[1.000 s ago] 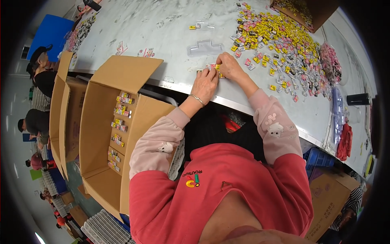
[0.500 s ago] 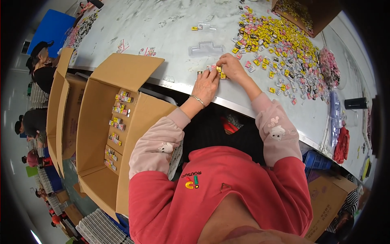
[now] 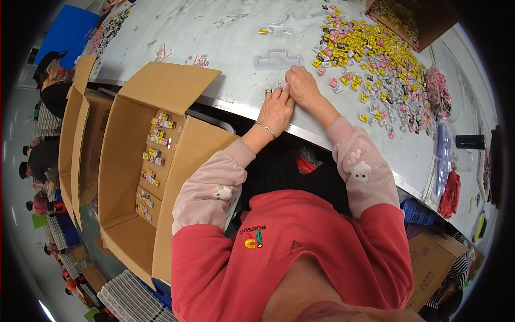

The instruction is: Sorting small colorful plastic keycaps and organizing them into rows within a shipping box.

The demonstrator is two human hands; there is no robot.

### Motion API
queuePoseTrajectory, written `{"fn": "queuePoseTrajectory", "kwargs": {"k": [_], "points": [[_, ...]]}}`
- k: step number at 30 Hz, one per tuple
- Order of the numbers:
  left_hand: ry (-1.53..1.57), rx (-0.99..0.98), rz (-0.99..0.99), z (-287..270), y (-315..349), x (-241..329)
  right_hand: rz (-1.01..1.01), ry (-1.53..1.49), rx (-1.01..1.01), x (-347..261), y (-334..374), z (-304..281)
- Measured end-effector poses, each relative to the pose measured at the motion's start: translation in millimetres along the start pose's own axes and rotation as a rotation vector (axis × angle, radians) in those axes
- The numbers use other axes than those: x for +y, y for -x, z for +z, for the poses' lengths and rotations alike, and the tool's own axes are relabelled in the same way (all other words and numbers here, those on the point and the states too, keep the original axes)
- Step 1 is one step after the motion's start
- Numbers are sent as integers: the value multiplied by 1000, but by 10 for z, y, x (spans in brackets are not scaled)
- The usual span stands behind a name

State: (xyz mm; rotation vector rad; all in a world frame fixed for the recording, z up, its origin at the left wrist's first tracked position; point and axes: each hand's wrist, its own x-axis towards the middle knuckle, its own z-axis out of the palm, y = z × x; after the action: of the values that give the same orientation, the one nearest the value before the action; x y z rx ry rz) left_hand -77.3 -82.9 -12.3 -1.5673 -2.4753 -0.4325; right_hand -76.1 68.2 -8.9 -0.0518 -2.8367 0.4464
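Near the front edge of the table, my left hand [image 3: 277, 111] rests with its fingers bent and pressed over a short row of small coloured box-like pieces [image 3: 282, 85]; a dark one [image 3: 268, 91] pokes out beside the fingertips. My right hand [image 3: 303, 87] touches the left at the row's right end, its fingers closed and mostly hiding whatever they grip. Just beyond both hands lies a clear plastic tray [image 3: 277, 60] with a stepped outline. Farther back is a second clear tray [image 3: 280, 29], a yellow piece [image 3: 262, 31] at its left.
A heap of yellow, pink and black pieces [image 3: 348, 51] spreads at right below a tipped carton [image 3: 394, 24]. To my left, an open cardboard box [image 3: 120, 161] holds several filled packs [image 3: 153, 156]. People [image 3: 51, 80] work at far left. A red cloth [image 3: 449, 193] lies at right.
My right hand has drawn in against the left and turned over the row. The yellow pieces that showed between the hands are now covered. The view has shifted slightly.
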Motion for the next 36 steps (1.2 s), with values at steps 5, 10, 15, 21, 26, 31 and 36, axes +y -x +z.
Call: {"fn": "queuePoseTrajectory", "kwargs": {"k": [5,10,15,21,26,31,36], "points": [[-22,73,-2,34,19,9,3,-195,44,3,133,-34],[-17,67,3,22,18,9,17,-272,77,12,146,12],[-33,116,6,40,16,24,53,-318,200,31,153,46],[-5,98,-5,30,21,28,0,-296,161,25,164,27],[-12,113,7,26,31,20,-100,-70,176,-31,166,10],[12,118,3,34,15,38,-145,-63,116,29,176,-32],[26,70,-23,6,36,35,-206,-11,125,-34,258,-35]]}}
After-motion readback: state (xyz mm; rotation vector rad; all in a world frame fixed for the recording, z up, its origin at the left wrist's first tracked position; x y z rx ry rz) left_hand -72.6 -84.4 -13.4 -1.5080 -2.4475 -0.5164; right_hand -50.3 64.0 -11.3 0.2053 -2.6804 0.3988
